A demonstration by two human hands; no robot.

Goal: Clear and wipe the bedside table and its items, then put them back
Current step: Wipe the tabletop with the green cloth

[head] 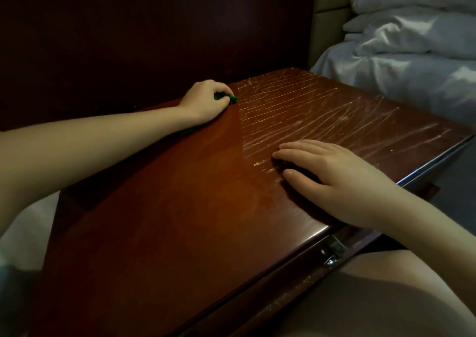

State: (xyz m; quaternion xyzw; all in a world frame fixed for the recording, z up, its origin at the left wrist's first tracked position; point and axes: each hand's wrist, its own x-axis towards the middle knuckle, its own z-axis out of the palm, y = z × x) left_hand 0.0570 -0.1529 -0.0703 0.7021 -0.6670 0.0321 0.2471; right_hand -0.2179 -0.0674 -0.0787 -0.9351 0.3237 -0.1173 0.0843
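The bedside table (195, 207) is dark reddish wood with a glossy top. Nothing stands on it. Pale streaks and scratch-like lines cover its far right half; the near left half looks smooth. My left hand (206, 102) is at the table's far left edge by the wall, closed on a green cloth (226, 97) that shows only as a small bit between the fingers and under the wrist. My right hand (332, 176) lies flat on the top near the right front, palm down with its fingers spread, holding nothing.
A dark wooden wall panel (154, 27) rises behind the table. A bed with rumpled white bedding (412, 53) lies to the right. Under the table's front edge a drawer with a metal fitting (332, 251) shows. My bare knee (386, 298) is at the lower right.
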